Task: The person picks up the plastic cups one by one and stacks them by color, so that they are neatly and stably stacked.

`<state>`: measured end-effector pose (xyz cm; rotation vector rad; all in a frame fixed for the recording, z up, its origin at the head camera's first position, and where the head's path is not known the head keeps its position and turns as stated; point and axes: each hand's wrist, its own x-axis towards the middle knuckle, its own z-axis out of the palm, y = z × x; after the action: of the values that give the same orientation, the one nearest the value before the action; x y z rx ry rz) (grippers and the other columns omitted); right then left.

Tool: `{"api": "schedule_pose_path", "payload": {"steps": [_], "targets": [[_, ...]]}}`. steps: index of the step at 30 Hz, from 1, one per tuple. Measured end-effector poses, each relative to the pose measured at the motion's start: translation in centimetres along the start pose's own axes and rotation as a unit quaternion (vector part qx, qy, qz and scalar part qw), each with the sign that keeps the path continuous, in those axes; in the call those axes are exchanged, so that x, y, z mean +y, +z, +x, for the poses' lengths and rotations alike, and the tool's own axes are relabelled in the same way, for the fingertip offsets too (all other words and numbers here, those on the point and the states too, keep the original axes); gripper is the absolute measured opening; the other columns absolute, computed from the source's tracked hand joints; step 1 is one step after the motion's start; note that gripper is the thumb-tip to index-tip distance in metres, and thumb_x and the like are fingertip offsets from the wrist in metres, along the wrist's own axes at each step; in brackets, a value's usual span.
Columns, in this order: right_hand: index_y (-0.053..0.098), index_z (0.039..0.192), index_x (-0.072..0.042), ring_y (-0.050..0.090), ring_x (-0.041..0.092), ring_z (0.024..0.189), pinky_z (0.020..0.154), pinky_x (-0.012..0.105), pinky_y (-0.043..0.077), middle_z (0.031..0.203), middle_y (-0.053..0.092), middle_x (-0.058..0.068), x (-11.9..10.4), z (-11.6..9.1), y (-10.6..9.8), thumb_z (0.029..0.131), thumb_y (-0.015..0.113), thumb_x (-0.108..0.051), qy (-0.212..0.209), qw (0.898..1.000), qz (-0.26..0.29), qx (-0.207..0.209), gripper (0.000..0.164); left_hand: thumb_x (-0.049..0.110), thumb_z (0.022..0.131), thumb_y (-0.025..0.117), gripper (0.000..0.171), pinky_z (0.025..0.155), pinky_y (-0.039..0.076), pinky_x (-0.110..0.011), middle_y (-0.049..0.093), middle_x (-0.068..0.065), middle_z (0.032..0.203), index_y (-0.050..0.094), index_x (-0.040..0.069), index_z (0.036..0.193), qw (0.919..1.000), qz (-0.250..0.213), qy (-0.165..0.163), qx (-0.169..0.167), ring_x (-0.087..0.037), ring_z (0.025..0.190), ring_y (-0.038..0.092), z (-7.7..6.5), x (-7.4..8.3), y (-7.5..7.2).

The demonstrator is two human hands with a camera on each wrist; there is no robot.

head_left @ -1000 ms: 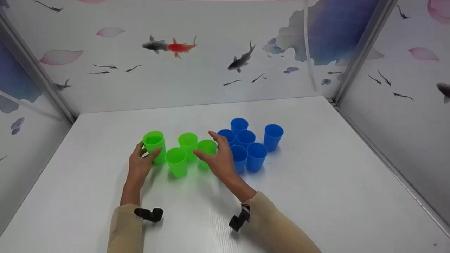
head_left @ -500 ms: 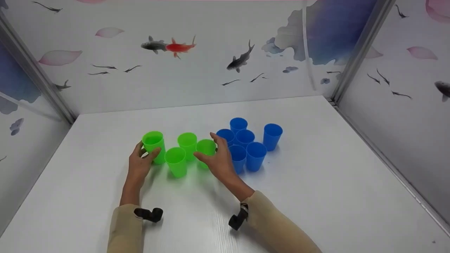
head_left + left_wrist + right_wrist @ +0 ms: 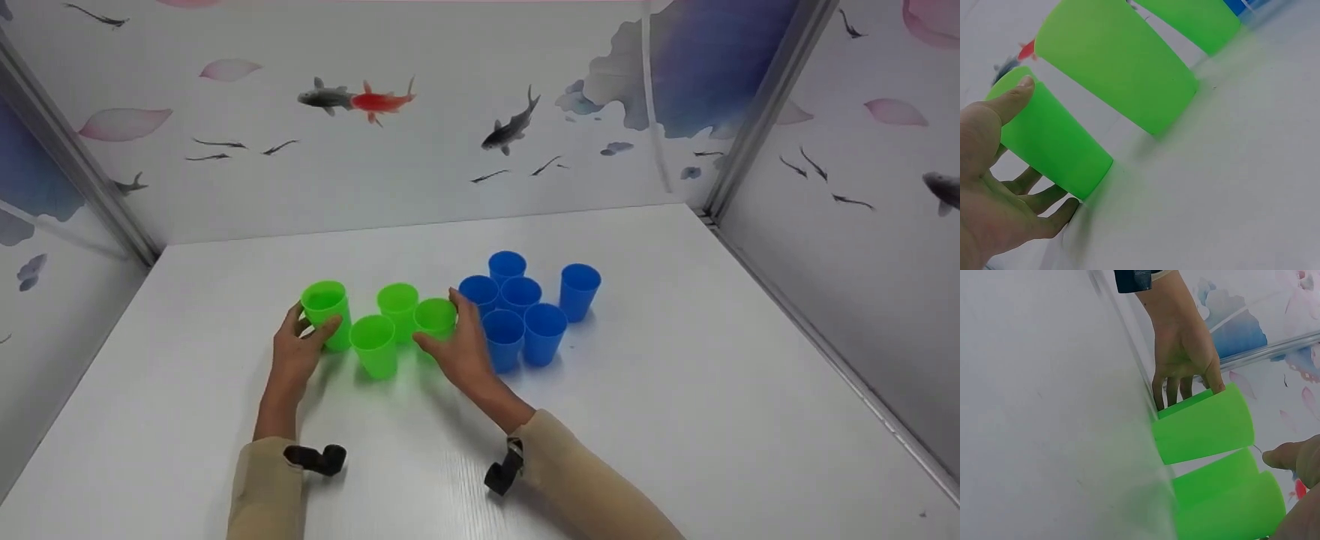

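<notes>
At the left of the green group, my left hand holds a green plastic cup, thumb high on its near side and fingers along its far side. This cup stands upright, with a darker green level showing inside its rim. My right hand is spread around the rightmost green cup, forefinger right at its rim. In the right wrist view, the right thumb stands apart from the cups. Between the hands are two more upright green cups, one nearer and one behind.
Several blue cups stand close together just right of my right hand, one a little apart at the right. All are on a white table enclosed by panels printed with fish and petals.
My right hand has come down slightly and closer around the rightmost green cup, which has shifted a touch left. My left hand keeps its hold on its cup.
</notes>
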<state>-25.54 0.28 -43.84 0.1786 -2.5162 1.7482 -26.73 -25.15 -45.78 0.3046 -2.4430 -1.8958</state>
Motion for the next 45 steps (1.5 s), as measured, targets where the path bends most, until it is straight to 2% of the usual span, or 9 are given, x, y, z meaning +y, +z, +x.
{"api": "schedule_pose_path", "payload": {"steps": [7, 14, 21, 26, 37, 42, 45], "targets": [[0.032, 0.153, -0.005, 0.039, 0.032, 0.145, 0.122, 0.049, 0.033, 0.154, 0.041, 0.016, 0.3, 0.2, 0.4, 0.089, 0.077, -0.023, 0.010, 1.000, -0.007, 0.000, 0.080, 0.046, 0.095, 0.065, 0.090, 0.122, 0.032, -0.051, 0.026, -0.023, 0.163, 0.011, 0.020, 0.163, 1.0000, 0.004, -0.002, 0.001, -0.042, 0.150, 0.030, 0.0, 0.1, -0.2], [0.029, 0.153, -0.001, 0.037, 0.034, 0.146, 0.122, 0.050, 0.032, 0.155, 0.039, 0.020, 0.7, 0.2, 0.7, 0.089, 0.077, -0.024, 0.007, 1.000, -0.012, 0.004, 0.083, 0.046, 0.095, 0.066, 0.092, 0.122, 0.033, -0.051, 0.025, -0.024, 0.163, 0.010, 0.018, 0.163, 1.0000, 0.008, 0.002, 0.001, -0.042, 0.149, 0.032, -0.1, 0.1, 0.0], [0.029, 0.153, -0.002, 0.038, 0.033, 0.147, 0.122, 0.049, 0.032, 0.156, 0.039, 0.019, 0.9, 0.3, 0.8, 0.095, 0.070, -0.026, 0.026, 1.000, -0.009, 0.006, 0.075, 0.046, 0.095, 0.066, 0.092, 0.121, 0.034, -0.050, 0.026, -0.024, 0.163, 0.011, 0.018, 0.163, 1.0000, 0.005, -0.002, 0.000, -0.042, 0.149, 0.033, -0.1, 0.1, 0.1], [0.031, 0.151, -0.004, 0.040, 0.032, 0.145, 0.121, 0.049, 0.034, 0.154, 0.041, 0.018, 0.8, 0.1, 0.9, 0.094, 0.071, -0.028, 0.027, 1.000, -0.005, 0.007, 0.074, 0.045, 0.095, 0.065, 0.090, 0.121, 0.034, -0.050, 0.027, -0.024, 0.163, 0.012, 0.018, 0.162, 1.0000, 0.005, 0.000, -0.001, -0.042, 0.149, 0.033, -0.1, 0.0, 0.1], [0.030, 0.152, -0.007, 0.038, 0.030, 0.147, 0.122, 0.046, 0.033, 0.157, 0.038, 0.015, -1.3, -0.2, 0.4, 0.093, 0.072, -0.026, 0.037, 0.999, 0.014, -0.003, 0.074, 0.044, 0.095, 0.066, 0.091, 0.121, 0.034, -0.050, 0.027, -0.025, 0.163, 0.011, 0.017, 0.162, 1.0000, 0.006, 0.003, -0.002, -0.042, 0.149, 0.033, -0.1, 0.1, 0.0], [0.030, 0.151, -0.006, 0.039, 0.031, 0.146, 0.121, 0.048, 0.034, 0.155, 0.039, 0.017, -2.6, -0.5, -0.3, 0.093, 0.072, -0.024, 0.016, 0.999, 0.031, -0.009, 0.073, 0.045, 0.095, 0.065, 0.091, 0.121, 0.034, -0.051, 0.027, -0.025, 0.162, 0.012, 0.017, 0.162, 1.0000, 0.004, 0.008, 0.000, -0.043, 0.149, 0.032, -0.1, 0.1, 0.0], [0.031, 0.151, -0.007, 0.039, 0.031, 0.145, 0.120, 0.048, 0.036, 0.155, 0.039, 0.017, -3.2, -0.8, -0.7, 0.093, 0.072, -0.025, 0.008, 0.999, 0.038, -0.014, 0.073, 0.046, 0.095, 0.066, 0.092, 0.122, 0.033, -0.051, 0.026, -0.024, 0.163, 0.011, 0.018, 0.163, 1.0000, 0.006, -0.001, 0.000, -0.043, 0.150, 0.031, -0.1, -0.1, 0.1]]}}
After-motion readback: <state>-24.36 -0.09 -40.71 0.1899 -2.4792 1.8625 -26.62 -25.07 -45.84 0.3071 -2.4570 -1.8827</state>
